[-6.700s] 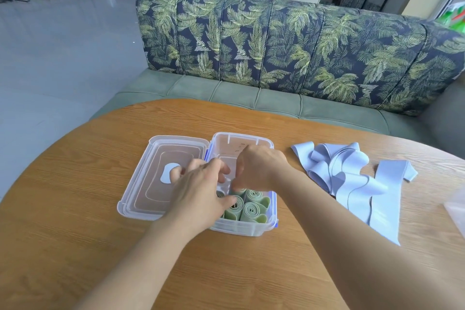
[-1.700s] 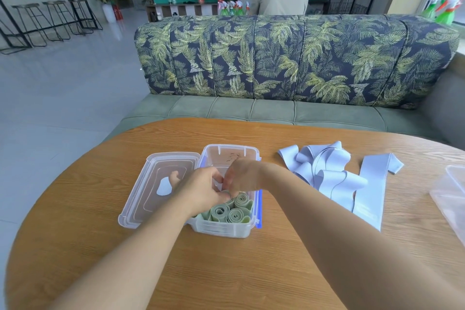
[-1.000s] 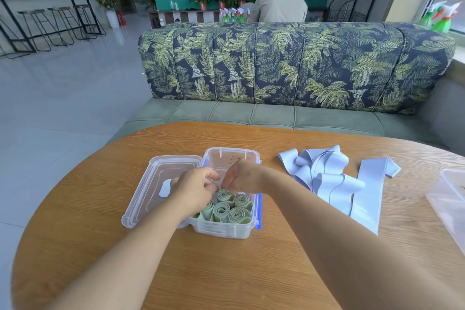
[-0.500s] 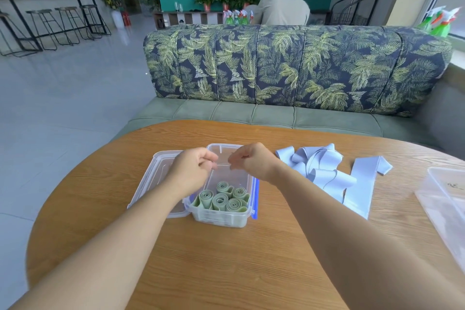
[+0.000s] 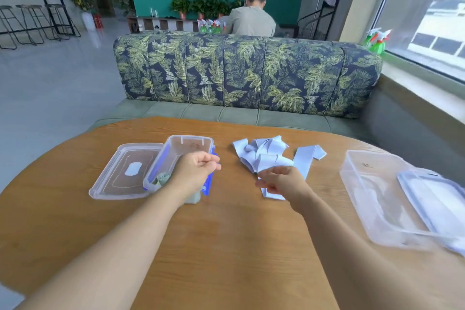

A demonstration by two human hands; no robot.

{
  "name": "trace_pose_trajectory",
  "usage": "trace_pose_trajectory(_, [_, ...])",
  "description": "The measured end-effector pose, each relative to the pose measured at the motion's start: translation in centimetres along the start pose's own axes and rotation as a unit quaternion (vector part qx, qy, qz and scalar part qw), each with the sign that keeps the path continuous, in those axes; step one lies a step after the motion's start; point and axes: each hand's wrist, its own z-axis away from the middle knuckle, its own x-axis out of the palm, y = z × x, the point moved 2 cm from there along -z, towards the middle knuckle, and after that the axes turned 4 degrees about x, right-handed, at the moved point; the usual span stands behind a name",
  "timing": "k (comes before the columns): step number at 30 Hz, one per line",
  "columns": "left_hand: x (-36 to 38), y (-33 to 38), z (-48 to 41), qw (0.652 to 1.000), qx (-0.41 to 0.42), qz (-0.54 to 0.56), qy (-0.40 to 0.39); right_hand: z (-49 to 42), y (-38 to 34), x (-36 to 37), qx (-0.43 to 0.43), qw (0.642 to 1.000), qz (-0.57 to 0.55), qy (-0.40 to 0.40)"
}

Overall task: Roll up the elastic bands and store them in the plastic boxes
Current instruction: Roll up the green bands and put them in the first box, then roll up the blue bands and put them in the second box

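A clear plastic box (image 5: 181, 151) on the round wooden table (image 5: 226, 246) holds rolled green bands (image 5: 162, 180), mostly hidden by my left hand (image 5: 195, 172). That hand hovers over the box's right side with loosely curled fingers and nothing in it. The box's lid (image 5: 125, 173) lies flat against its left side. A loose pile of pale blue elastic bands (image 5: 266, 156) lies right of the box. My right hand (image 5: 284, 184) is over the pile's near end, fingers loosely curled, and I see no grip on a band.
A second clear box (image 5: 372, 191) with its lid (image 5: 437, 206) leaning in it stands at the table's right edge. A leaf-patterned sofa (image 5: 246, 75) runs behind the table, and a person (image 5: 251, 17) sits beyond it, back turned.
Both hands have lifted out of the box of green rolls. My right hand has moved right to the blue bands, and the view has swung right, showing the second box.
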Motion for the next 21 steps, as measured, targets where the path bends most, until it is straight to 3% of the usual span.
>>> trace_pose_trajectory(9, [9.9,-3.2,1.4,0.974,-0.054,-0.146,-0.162,3.6,5.6,-6.9,0.048,0.997,-0.004,0.052])
trace_pose_trajectory(16, [13.0,-3.9,0.8,0.951,-0.059,-0.241,-0.183,3.5,8.2,-9.7,0.067,0.993,-0.018,0.094])
trace_pose_trajectory(21, [14.3,-4.0,-0.5,0.938,-0.036,-0.287,-0.191,2.0,7.3,-9.2,-0.006,0.964,0.221,0.146])
